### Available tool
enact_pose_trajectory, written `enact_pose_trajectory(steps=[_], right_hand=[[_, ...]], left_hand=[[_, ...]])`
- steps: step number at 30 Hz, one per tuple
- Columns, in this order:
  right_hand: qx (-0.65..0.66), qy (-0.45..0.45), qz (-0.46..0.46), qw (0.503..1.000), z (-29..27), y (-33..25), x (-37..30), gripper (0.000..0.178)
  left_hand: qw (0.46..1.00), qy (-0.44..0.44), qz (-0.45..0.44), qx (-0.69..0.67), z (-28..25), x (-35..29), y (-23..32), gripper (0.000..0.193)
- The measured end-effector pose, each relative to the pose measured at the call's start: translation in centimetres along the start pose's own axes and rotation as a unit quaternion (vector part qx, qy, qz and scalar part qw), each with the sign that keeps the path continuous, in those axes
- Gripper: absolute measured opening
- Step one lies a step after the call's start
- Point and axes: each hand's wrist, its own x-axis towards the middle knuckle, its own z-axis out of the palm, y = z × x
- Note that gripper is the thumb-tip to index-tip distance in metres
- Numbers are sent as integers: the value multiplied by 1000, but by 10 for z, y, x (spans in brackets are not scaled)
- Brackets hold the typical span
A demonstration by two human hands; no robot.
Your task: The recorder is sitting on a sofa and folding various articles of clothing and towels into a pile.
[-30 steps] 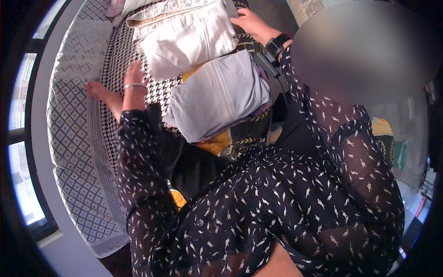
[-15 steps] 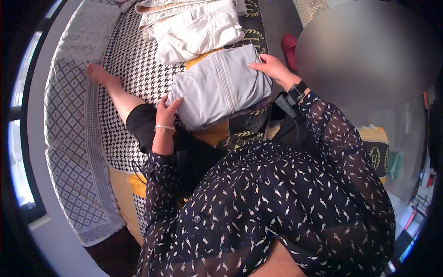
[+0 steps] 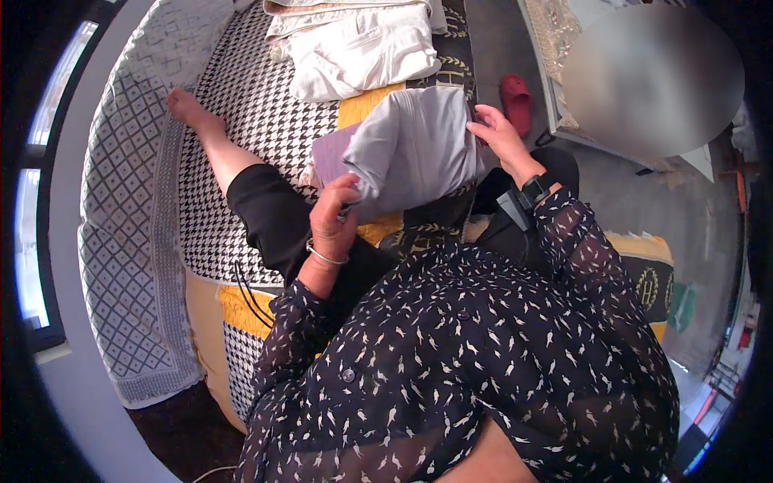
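A folded light grey garment [image 3: 415, 149] lies in front of me over a black, white and yellow patterned bed cover [image 3: 258, 105]. My left hand [image 3: 336, 213], with a bangle on the wrist, grips the garment's near left corner. My right hand [image 3: 498, 133], a black watch on its wrist, holds the garment's right edge. A lilac piece [image 3: 328, 154] shows under the garment's left side.
A pile of folded white and cream clothes [image 3: 362, 44] lies further up the bed. My bare leg and foot [image 3: 201, 129] stretch along the bed to the left. A grey diamond-pattern quilt [image 3: 121, 217] runs along the left. A red slipper [image 3: 515, 98] lies on the floor.
The grey garment has come nearer to me. My left hand has moved from its near edge to its left corner; my right hand has shifted along its right edge.
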Motion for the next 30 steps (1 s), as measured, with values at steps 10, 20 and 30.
enact_pose_trajectory(steps=[10,20,30], right_hand=[[-25,-33,-18,999,19,3,9,66],[-94,23,-27,995,12,8,4,68],[-93,39,62,993,8,1,-14,66]], left_hand=[[981,64,-151,-101,23,1,-24,77],[877,44,-395,-271,6,21,-52,50],[795,30,-478,-371,-2,14,-45,59]])
